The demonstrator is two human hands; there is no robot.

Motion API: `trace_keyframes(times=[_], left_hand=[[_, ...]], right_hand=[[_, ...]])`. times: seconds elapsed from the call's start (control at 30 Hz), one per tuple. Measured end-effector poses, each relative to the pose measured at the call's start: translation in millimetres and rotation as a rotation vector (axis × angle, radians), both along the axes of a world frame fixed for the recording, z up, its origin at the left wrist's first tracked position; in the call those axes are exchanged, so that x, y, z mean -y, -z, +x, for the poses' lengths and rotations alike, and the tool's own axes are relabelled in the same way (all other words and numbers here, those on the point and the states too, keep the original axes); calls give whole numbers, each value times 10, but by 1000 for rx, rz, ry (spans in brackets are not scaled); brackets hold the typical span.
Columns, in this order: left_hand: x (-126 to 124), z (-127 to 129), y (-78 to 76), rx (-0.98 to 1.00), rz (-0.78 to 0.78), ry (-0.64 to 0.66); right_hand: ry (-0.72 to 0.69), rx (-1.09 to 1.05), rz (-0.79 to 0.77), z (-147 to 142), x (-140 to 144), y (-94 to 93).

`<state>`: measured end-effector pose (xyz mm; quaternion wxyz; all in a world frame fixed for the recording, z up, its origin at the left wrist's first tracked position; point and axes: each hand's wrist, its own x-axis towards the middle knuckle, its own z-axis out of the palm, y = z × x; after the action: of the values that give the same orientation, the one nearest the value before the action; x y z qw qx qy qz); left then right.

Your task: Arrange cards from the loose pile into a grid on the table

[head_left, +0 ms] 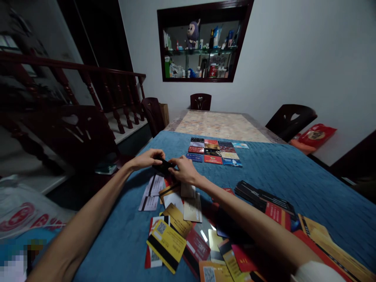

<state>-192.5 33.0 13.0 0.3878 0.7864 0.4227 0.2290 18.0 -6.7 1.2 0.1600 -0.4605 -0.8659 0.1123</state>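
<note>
Between my two hands are black cards (162, 166), held a little above the blue cloth; how many there are I cannot tell. My left hand (148, 159) pinches their left end, and the fingers of my right hand (185, 170) close on the right end. Just below lie loose cards: lilac-grey cards (154, 185), a cream card (193, 207) and a yellow card (166, 244) with a black stripe. Beyond my hands, several cards are laid in rows, among them a red card (213, 159) and a blue card (194, 158). My right forearm covers part of the pile.
Black cards (258, 194) lie fanned right of my right forearm, with gold cards (317, 231) nearer the right edge. The blue cloth (282, 164) covers the near table. Dark chairs (289, 119) stand around it, and a white plastic bag (26, 207) is at left.
</note>
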Motion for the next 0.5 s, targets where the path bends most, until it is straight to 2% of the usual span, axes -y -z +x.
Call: trace_keyframes(times=[0.27, 0.5], left_hand=[[77, 404, -9, 139, 151, -30], [222, 973, 81, 11, 418, -5]], right_hand=[[42, -95, 124, 395, 8, -74], [85, -147, 261, 1006, 38, 77]])
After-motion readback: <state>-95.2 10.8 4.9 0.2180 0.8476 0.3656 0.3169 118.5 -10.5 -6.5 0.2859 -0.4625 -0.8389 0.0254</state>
